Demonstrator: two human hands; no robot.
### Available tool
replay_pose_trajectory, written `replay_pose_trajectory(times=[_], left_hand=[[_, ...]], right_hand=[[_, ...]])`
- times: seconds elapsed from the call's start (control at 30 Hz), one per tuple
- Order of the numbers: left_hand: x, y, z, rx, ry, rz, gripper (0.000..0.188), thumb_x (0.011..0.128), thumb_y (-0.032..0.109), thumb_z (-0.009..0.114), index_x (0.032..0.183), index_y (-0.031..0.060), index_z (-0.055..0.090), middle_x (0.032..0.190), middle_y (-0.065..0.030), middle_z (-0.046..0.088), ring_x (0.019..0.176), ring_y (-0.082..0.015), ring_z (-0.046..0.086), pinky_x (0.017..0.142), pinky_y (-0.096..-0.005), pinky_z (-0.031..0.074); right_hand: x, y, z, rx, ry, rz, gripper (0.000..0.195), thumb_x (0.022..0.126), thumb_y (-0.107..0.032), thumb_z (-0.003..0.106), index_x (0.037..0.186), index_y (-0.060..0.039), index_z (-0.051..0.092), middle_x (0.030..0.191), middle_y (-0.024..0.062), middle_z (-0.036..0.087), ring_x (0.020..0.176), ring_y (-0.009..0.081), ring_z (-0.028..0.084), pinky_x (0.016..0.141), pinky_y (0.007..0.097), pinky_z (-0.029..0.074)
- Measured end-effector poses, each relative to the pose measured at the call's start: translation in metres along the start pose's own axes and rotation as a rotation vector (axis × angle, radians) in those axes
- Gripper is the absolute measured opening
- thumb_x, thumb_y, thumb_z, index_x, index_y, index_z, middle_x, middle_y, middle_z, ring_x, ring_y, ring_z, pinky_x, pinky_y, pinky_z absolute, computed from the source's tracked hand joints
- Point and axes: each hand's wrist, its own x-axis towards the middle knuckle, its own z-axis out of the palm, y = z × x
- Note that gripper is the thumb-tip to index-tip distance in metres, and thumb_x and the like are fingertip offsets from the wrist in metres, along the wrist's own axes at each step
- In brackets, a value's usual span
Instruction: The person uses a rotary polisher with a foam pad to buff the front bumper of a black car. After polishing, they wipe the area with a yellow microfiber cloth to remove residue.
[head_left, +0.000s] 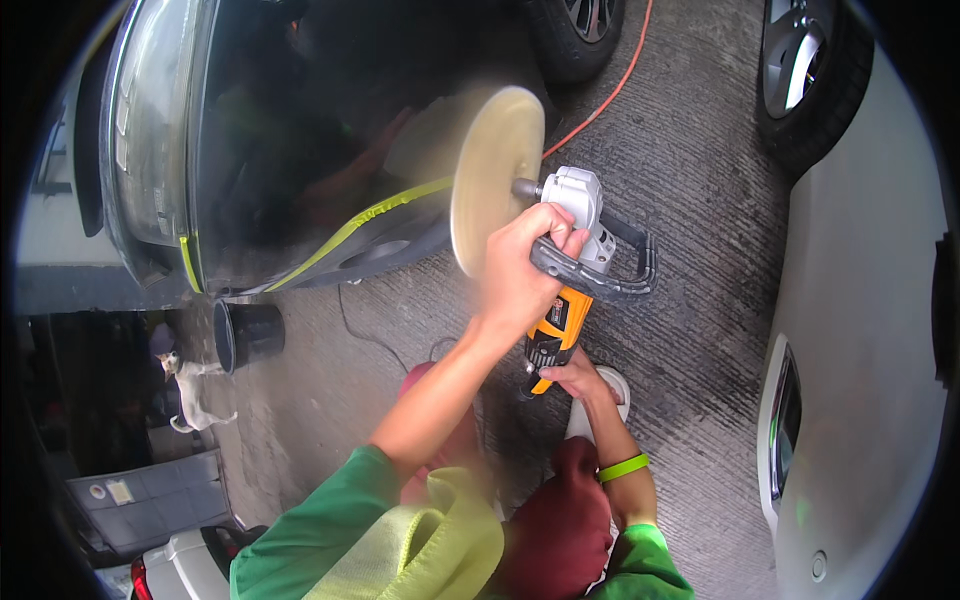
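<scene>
My left hand (525, 262) grips the black D-shaped front handle of a yellow and silver electric car polisher (574, 195). Lower down, my right hand (574, 375) is closed round the rear end of the polisher's body, partly hidden by it. A large round buffing pad (495, 180), blurred as if spinning, faces the glossy black car body panel (300, 112) on its left; whether they touch I cannot tell. Yellow-green masking tape (352, 225) runs along the panel's lower edge, and a short strip of it lies beside the headlight (154, 127).
An orange cord (611, 97) crosses the ribbed concrete floor near the black car's wheel (577, 37). A thin dark cable (367, 337) runs towards my feet. At the left are a black bucket (259, 334) and a white cat (191, 390). A silver car (862, 300) stands close on the right.
</scene>
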Motion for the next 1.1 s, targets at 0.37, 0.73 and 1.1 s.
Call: replay_pose_trajectory(times=[0.37, 0.73, 1.1], left_hand=[[0.041, 0.004, 0.006, -0.071, -0.014, 0.086, 0.027, 0.083, -0.013, 0.070, 0.077, 0.0029, 0.049, 0.074, -0.0003, 0.058, 0.078, -0.0064, 0.061, 0.069, -0.0264, 0.054], [0.094, 0.090, 0.000, -0.009, 0.233, 0.341, 0.014, 0.075, -0.005, 0.065, 0.080, 0.0058, 0.059, 0.073, -0.0135, 0.066, 0.074, -0.0346, 0.068, 0.067, -0.0436, 0.050], [0.030, 0.031, 0.031, 0.019, 0.065, -0.044, 0.019, 0.075, -0.010, 0.058, 0.082, 0.0055, 0.052, 0.080, -0.0109, 0.072, 0.079, -0.0245, 0.072, 0.069, -0.0350, 0.050]], right_hand=[[-0.010, -0.051, 0.037, -0.033, 0.035, -0.074, 0.065, 0.073, -0.016, 0.083, 0.128, -0.0002, 0.051, 0.099, 0.0092, 0.064, 0.084, 0.0203, 0.066, 0.077, 0.0362, 0.056], [-0.007, -0.154, 0.041, -0.096, -0.092, -0.218, 0.061, 0.071, -0.029, 0.081, 0.118, 0.0021, 0.058, 0.087, 0.0138, 0.064, 0.073, 0.0240, 0.064, 0.065, 0.0372, 0.055], [-0.037, -0.068, -0.010, 0.112, 0.047, -0.037, 0.065, 0.069, -0.023, 0.081, 0.123, 0.0011, 0.055, 0.090, 0.0157, 0.063, 0.074, 0.0261, 0.063, 0.065, 0.0396, 0.055]])
